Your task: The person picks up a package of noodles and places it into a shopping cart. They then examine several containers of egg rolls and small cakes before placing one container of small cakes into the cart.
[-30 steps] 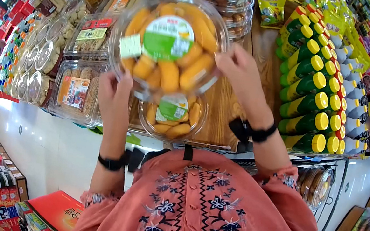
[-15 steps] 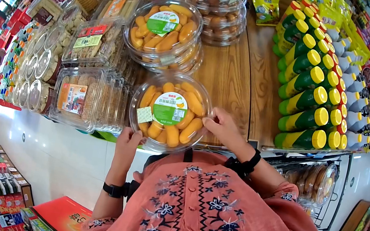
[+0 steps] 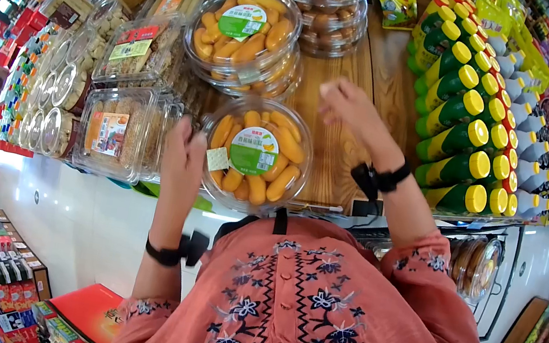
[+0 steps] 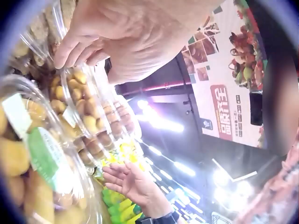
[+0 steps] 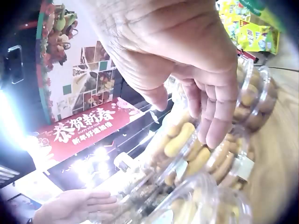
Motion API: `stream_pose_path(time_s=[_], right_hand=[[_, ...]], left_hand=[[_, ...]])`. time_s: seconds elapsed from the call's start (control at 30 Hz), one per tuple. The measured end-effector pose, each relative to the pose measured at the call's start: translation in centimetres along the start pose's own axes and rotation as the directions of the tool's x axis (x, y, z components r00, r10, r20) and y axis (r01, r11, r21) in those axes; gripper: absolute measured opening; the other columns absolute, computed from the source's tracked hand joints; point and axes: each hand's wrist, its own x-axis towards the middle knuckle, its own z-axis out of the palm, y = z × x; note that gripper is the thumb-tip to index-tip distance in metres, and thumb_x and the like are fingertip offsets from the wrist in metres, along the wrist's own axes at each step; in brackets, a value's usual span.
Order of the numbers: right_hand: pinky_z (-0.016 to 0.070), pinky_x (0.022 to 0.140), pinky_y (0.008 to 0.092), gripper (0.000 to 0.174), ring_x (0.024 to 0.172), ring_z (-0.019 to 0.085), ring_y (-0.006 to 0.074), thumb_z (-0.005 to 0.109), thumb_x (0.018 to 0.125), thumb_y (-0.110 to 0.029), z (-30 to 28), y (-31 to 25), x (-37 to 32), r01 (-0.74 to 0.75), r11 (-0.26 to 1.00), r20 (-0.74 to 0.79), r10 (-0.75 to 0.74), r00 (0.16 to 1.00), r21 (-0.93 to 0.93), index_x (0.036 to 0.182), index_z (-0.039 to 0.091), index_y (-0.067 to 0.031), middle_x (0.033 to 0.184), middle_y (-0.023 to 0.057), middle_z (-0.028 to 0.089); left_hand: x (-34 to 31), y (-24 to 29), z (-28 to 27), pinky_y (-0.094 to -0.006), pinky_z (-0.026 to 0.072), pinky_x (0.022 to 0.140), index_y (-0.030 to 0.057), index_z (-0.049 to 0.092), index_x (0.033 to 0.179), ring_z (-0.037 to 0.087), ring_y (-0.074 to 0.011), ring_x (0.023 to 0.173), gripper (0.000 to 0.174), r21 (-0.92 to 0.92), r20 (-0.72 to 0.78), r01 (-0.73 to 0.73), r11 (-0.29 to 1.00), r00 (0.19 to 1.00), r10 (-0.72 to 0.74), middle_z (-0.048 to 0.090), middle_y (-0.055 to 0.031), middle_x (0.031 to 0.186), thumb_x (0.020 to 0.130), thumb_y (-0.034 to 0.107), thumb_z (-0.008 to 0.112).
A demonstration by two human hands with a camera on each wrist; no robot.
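Observation:
A round clear tub of yellow finger-shaped cakes [image 3: 261, 187] with a green and white label sits at the table's front edge, in front of a stack of like tubs [image 3: 236, 56]. The left hand [image 3: 184, 156] is raised just left of the front tub, fingers relaxed, holding nothing. The right hand [image 3: 356, 116] hovers over the wood, right of both, with loosely bent fingers and nothing in it. In the left wrist view the left hand [image 4: 126, 37] is above the tubs; the right wrist view has the right hand [image 5: 182, 60] near the stack.
Clear boxes of baked goods [image 3: 114, 134] stand left of the tubs. Tubs of round brown items [image 3: 325, 20] are stacked behind. Green bottles with yellow caps [image 3: 449, 150] line the right side. A red box [image 3: 87, 314] lies low at the left.
The tub held up earlier came down to the table's front edge. Both hands have since let go of it; the right hand moved up and away, the left slightly up and left.

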Motion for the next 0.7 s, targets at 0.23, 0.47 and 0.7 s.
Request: stream_pose_path(time_s=[0.23, 0.47, 0.7], right_hand=[[0.0506, 0.056, 0.0274, 0.037, 0.072, 0.063, 0.0154, 0.067, 0.092, -0.036, 1.9, -3.7, 10.8, 0.11, 0.969, -0.113, -0.087, 0.99, 0.22, 0.097, 0.06, -0.0007, 0.084, 0.0066, 0.063], [0.0486, 0.057, 0.0276, 0.025, 0.063, 0.058, 0.0144, 0.067, 0.086, -0.026, 2.7, -4.6, 12.5, 0.183, 0.952, -0.125, -0.156, 0.98, 0.245, 0.087, 0.06, -0.0012, 0.08, 0.0062, 0.063], [0.0461, 0.062, 0.0257, 0.021, 0.07, 0.054, 0.0084, 0.068, 0.087, -0.021, 2.2, -5.0, 4.0, 0.358, 0.895, -0.183, -0.317, 0.931, 0.267, 0.08, 0.056, -0.0059, 0.076, 0.0002, 0.058]], left_hand=[[12.8, -0.5, 3.8, -0.0349, 0.0533, 0.081, -0.0018, 0.055, 0.121, 0.061, -0.0209, 0.099, 0.049, -0.585, 0.038, 0.335, 0.738, 0.921, -0.388, 0.058, -0.0105, 0.118, 0.097, 0.04, 0.058], [15.1, -2.8, 5.6, -0.0299, 0.0529, 0.072, -0.0033, 0.056, 0.103, 0.061, -0.0152, 0.086, 0.038, -0.63, 0.003, 0.302, 0.716, 0.922, -0.386, 0.062, -0.01, 0.096, 0.094, 0.033, 0.062], [7.9, 3.6, 1.3, -0.0314, 0.0537, 0.076, 0.0035, 0.062, 0.1, 0.062, -0.014, 0.086, 0.028, -0.689, 0.082, 0.269, 0.673, 0.952, -0.296, 0.062, -0.0041, 0.091, 0.096, 0.031, 0.06]])
